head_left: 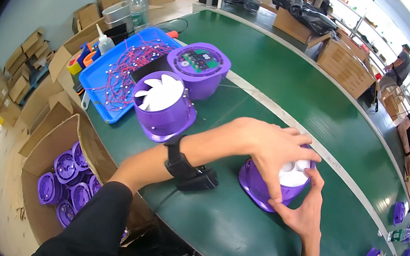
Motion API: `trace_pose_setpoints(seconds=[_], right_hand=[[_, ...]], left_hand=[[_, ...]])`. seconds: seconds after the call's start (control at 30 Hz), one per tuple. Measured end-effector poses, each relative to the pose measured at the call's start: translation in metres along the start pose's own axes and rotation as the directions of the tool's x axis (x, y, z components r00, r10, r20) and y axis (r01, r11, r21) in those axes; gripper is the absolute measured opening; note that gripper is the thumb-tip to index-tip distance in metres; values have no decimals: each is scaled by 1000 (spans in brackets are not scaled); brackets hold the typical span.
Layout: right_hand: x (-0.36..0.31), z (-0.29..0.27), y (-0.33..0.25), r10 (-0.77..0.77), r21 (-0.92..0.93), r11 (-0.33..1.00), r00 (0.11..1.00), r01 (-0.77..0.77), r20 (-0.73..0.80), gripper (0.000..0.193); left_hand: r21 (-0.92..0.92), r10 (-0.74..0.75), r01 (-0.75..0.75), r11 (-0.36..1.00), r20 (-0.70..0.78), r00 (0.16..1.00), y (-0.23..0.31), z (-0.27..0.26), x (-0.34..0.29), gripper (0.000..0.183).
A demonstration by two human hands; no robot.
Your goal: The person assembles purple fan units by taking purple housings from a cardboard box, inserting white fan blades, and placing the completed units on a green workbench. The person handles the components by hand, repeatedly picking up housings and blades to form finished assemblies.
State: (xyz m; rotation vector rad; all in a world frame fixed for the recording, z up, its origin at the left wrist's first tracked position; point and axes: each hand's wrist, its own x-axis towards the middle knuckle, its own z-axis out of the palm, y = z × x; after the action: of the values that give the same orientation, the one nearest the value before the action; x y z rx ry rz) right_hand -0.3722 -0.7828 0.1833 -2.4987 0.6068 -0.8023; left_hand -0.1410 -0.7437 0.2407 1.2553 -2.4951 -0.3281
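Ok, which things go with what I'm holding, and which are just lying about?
Likely the job:
held purple fan housing
fan housing near tray
circuit-board housing
blue wire tray
box of purple parts

Likely lying about:
clear bottle beyond tray
black plastic bag

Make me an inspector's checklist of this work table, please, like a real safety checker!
Surface: green table, with a pale strip.
Job's things: purple housing with a white part inside; behind it, a bladed housing and a housing with a green board.
Clutter: blue tray, white squeeze bottle.
Hands: left hand over the purple housing's top, right hand beside it; both touching.
Cables: red wires, tangled in the tray.
Surroundings: cardboard box of purple parts; people at right.
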Motion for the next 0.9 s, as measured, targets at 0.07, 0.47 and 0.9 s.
trace_pose_setpoints(seconds=[0.07, 0.47, 0.9], right_hand=[[-4, 5, -1, 85, 36, 996, 996, -87, 34, 99], [4, -1, 29, 87, -174, 983, 976, -52, 202, 44], [-4, 3, 31, 80, -212, 977, 968, -28, 237, 35]], left_hand=[[45, -130, 126, 991, 111, 985, 13, -5, 1, 104], [192, -45, 107, 976, -304, 952, 30, -54, -39, 53], [-485, -525, 299, 822, -442, 727, 165, -37, -314, 14]])
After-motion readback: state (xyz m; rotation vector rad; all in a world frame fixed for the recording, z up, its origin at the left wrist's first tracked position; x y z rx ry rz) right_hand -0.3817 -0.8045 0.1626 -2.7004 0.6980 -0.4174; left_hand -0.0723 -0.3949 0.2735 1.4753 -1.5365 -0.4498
